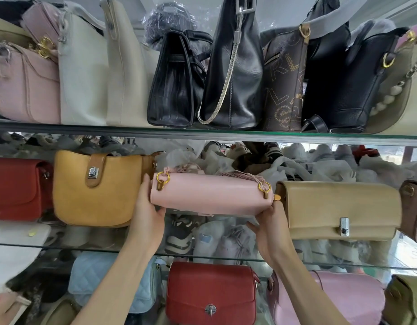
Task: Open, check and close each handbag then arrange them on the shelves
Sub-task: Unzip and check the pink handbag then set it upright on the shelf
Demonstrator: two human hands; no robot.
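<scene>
Gripping pink handbag ends: left hand, right hand

Handbags counted shelf by shelf

Top shelf: ten bags that can be told apart. Middle shelf: five bags, counting the pink bag held by two hands. Lowest row: at least five bags. Three glass shelves show.
</scene>
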